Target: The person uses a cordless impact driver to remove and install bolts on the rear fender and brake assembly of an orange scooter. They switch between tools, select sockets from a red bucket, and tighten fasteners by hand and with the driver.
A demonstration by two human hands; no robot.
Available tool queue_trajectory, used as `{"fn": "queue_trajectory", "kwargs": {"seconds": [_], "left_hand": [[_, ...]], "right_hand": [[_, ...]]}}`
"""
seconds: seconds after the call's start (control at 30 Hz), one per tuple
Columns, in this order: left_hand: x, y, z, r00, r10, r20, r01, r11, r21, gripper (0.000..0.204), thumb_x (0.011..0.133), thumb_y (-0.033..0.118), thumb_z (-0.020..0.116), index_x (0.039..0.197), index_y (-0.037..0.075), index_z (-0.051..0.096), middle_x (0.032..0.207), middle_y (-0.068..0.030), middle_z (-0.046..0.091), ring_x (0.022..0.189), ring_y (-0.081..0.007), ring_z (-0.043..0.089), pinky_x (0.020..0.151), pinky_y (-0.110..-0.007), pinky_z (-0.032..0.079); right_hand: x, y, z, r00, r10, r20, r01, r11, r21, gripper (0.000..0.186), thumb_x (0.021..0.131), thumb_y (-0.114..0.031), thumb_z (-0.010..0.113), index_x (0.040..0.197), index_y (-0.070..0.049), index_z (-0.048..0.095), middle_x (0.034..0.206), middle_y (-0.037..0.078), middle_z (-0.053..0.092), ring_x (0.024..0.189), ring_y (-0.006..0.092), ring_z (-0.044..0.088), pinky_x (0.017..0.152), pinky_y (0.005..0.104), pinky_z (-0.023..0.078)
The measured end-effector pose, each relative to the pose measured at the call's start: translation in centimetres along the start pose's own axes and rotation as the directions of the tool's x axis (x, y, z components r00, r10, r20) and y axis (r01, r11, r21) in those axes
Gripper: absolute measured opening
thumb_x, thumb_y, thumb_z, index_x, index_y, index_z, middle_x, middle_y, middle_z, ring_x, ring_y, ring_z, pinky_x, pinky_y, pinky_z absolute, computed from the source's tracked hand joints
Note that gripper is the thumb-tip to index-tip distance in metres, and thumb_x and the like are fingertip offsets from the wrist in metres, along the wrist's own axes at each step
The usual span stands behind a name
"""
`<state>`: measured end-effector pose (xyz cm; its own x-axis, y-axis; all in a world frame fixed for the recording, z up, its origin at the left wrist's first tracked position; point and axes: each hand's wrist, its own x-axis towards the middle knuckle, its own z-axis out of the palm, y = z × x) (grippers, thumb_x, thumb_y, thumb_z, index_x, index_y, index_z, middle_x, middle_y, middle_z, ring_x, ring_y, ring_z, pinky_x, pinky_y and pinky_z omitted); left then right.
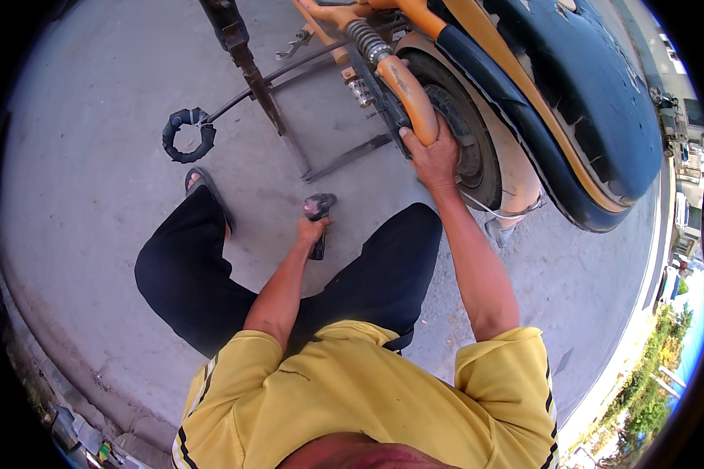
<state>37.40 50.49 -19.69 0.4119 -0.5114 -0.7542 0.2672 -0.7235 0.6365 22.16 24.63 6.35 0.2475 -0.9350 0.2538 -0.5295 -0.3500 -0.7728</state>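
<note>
My left hand [313, 229] is wrapped around the grip of a cordless drill [318, 206] with a dark and reddish body, held low between my knees. My right hand [435, 158] grips the lower end of an orange shock absorber [409, 94] on a scooter. Its thumb lies against the black swingarm [391, 109], while the other fingers are partly hidden behind the orange tube. Above the tube shows the shock's coil spring [367, 41]. Just right of that hand is the rear wheel [487, 160], under a worn black seat [587, 86].
A rusty metal stand [258, 86] with a rectangular base reaches under the scooter. From it a rod [231, 105] runs to a black wrapped ring [188, 136] at the left. A lever-like metal part [292, 44] sticks out beside the frame. Grey concrete [78, 187] surrounds me.
</note>
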Motion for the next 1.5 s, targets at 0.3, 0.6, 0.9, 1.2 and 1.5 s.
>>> {"fn": "queue_trajectory", "kwargs": {"seconds": [0.3,0.6,0.9,1.2,1.5], "left_hand": [[-0.9,-1.8,0.3,1.0,-0.017,-0.004,0.016,0.996,-0.089,0.026,0.079,0.018,0.085,0.097,0.002,0.075,0.082,-0.0045,0.068,0.067,-0.0164,0.062,0.06,-0.035,0.05],[0.0,-0.3,-1.7,0.979,-0.198,0.045,0.202,0.922,-0.329,0.043,0.082,0.024,0.086,0.113,0.0,0.069,0.09,-0.0083,0.073,0.073,-0.0195,0.069,0.064,-0.036,0.055],[-5.1,6.3,-3.5,0.886,0.171,0.431,0.128,0.804,-0.581,0.05,0.09,0.028,0.08,0.128,0.003,0.06,0.11,-0.0101,0.07,0.094,-0.0203,0.07,0.085,-0.035,0.059],[-8.6,16.6,-4.3,0.919,0.328,0.219,-0.251,0.914,-0.319,0.06,0.086,0.016,0.081,0.136,-0.003,0.054,0.12,-0.0139,0.069,0.104,-0.0227,0.07,0.089,-0.037,0.056],[-7.6,18.6,-1.8,0.649,0.573,0.501,-0.761,0.501,0.412,0.054,0.087,0.02,0.077,0.131,-0.003,0.056,0.108,-0.025,0.07,0.101,-0.0408,0.069,0.088,-0.043,0.053]], "right_hand": [[-0.3,-0.4,-0.5,0.999,-0.039,-0.019,0.037,0.997,-0.068,0.05,0.079,-0.032,0.085,0.116,-0.005,0.065,0.099,0.023,0.072,0.094,0.0454,0.069,0.081,0.0483,0.055],[-0.1,-0.1,-0.3,0.997,-0.072,-0.014,0.07,0.994,-0.078,0.05,0.08,-0.036,0.084,0.115,-0.006,0.065,0.097,0.022,0.072,0.09,0.0444,0.07,0.079,0.0492,0.056],[-0.6,0.3,-0.2,0.994,-0.099,-0.044,0.094,0.989,-0.111,0.054,0.081,-0.037,0.084,0.12,-0.006,0.065,0.098,0.021,0.073,0.091,0.0434,0.072,0.082,0.0475,0.057],[-3.9,-1.5,-0.8,0.982,-0.171,-0.074,0.152,0.965,-0.213,0.075,0.087,-0.019,0.078,0.151,-0.004,0.043,0.152,0.026,0.045,0.139,0.0466,0.045,0.112,0.0535,0.04],[-16.7,-1.4,10.4,0.72,0.64,0.267,-0.593,0.37,0.715,0.073,0.087,-0.02,0.084,0.146,-0.002,0.047,0.143,0.019,0.053,0.125,0.0292,0.059,0.1,0.0427,0.051]]}}
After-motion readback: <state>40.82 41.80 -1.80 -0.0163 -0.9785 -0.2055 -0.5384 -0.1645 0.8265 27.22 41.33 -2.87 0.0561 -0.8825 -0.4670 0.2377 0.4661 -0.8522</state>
